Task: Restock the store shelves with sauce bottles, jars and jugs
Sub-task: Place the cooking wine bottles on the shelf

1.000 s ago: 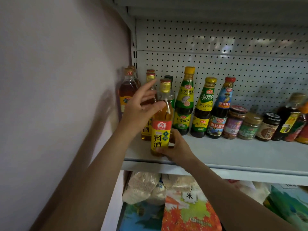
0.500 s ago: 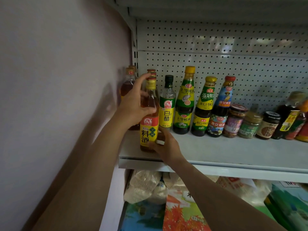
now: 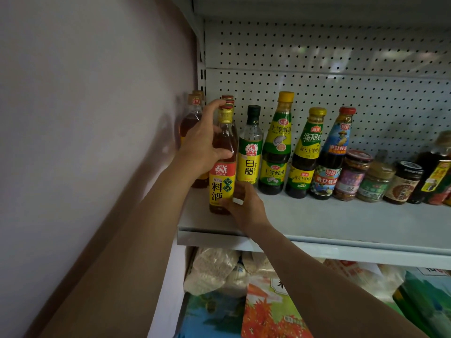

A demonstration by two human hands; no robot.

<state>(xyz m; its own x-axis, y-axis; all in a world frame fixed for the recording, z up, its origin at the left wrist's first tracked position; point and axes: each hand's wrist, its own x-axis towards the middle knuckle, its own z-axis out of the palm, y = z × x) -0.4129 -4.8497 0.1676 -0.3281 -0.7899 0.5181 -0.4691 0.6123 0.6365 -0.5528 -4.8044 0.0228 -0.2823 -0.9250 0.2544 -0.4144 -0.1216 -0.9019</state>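
Both hands grip wine bottle [image 3: 222, 167] near shelf [image 3: 341, 223] front-left corner: left hand [image 3: 203, 145] shoulder, right hand [image 3: 244, 206] base. Risk: nudging vinegar bottle [image 3: 250, 152] just beside, toppling row.

- The cooking wine bottle [image 3: 222, 164], a second ago in front of the vinegar bottle [image 3: 250, 152], now stands left of it.
- The left hand [image 3: 203, 145], then open-fingered, now wraps the bottle's shoulder; the right hand [image 3: 246, 206] has followed its base.
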